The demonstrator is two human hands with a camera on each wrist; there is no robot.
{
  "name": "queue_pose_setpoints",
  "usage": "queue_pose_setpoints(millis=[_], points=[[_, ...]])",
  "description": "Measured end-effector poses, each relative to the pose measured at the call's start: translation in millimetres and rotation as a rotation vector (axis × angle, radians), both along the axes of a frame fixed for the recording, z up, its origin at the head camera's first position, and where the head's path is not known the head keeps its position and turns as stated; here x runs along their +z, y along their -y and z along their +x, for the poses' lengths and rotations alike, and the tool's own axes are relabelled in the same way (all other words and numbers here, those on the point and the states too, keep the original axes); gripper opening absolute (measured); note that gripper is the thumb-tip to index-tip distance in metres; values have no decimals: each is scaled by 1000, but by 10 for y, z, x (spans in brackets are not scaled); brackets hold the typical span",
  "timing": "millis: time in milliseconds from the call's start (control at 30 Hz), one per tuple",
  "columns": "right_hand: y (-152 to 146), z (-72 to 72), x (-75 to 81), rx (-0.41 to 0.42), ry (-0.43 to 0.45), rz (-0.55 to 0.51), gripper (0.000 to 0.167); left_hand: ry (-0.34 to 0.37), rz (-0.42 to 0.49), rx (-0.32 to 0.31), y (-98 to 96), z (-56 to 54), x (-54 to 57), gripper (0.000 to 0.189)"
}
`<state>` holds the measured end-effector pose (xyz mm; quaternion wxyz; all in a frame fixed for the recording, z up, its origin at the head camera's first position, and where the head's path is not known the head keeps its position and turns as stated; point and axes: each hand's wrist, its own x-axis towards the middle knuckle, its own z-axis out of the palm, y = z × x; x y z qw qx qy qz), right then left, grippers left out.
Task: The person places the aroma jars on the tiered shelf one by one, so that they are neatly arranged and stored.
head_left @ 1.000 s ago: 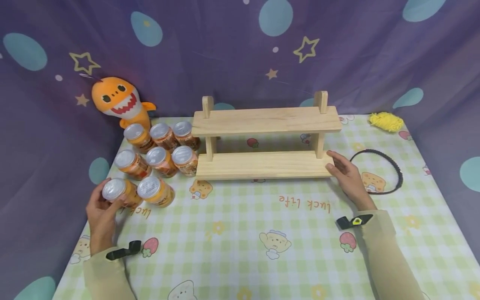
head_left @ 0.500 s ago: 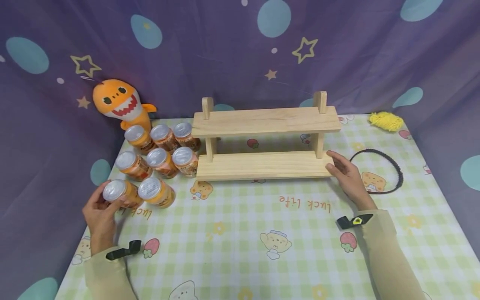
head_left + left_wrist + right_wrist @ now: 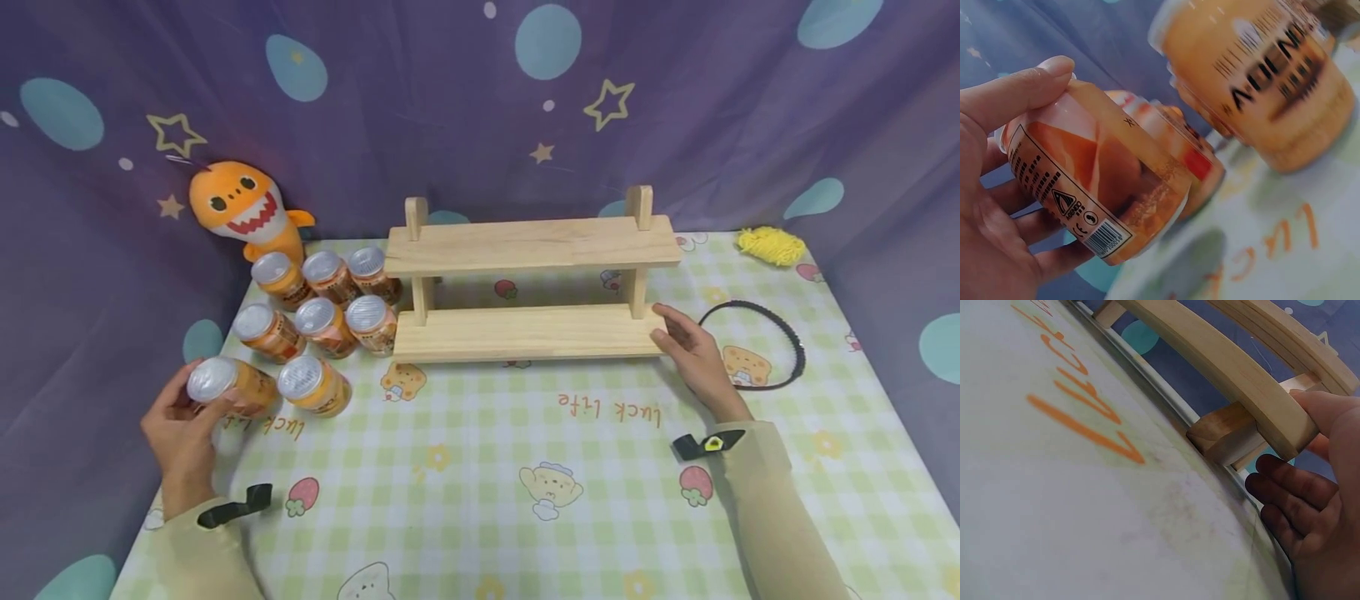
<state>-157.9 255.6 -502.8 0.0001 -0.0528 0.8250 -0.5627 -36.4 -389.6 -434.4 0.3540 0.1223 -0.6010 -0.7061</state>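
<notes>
My left hand [image 3: 180,433] grips an orange drink can [image 3: 249,390] with a silver top, thumb on one side and fingers round the other. In the left wrist view, the can's barcode label [image 3: 1069,194] faces the camera and a shadow lies on the cloth below it. A similar can [image 3: 322,396] stands just to its right, and several more [image 3: 327,327] are grouped behind. My right hand [image 3: 701,362] holds the right end of a two-tier wooden shelf's lower board [image 3: 525,332]. In the right wrist view, the thumb [image 3: 1316,409] presses the board while the fingers [image 3: 1294,487] bend beneath.
An orange shark plush [image 3: 247,204] leans at the back left behind the cans. Right of the shelf lie a black braided loop [image 3: 795,342] and, farther back, a yellow yarn bundle [image 3: 771,247]. A checked cloth [image 3: 450,517] covers the table; a purple curtain [image 3: 465,108] hangs behind.
My left hand has moved slightly left with its can, widening the gap to the can beside it. My right hand and the shelf have stayed in place.
</notes>
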Motion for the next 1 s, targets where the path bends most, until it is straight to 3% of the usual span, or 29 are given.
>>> queue_pose_setpoints(millis=[200, 567, 800, 1000], points=[[-11, 3, -13, 0, -7, -16, 52, -67, 2, -19, -71, 5, 225, 61], [-24, 0, -39, -8, 25, 34, 54, -175, 85, 33, -250, -88, 586, 57], [-18, -7, -31, -14, 27, 48, 54, -155, 58, -7, -402, -136, 757, 56], [-5, -15, -23, -12, 23, 39, 55, -187, 37, -75, -566, -209, 869, 56]])
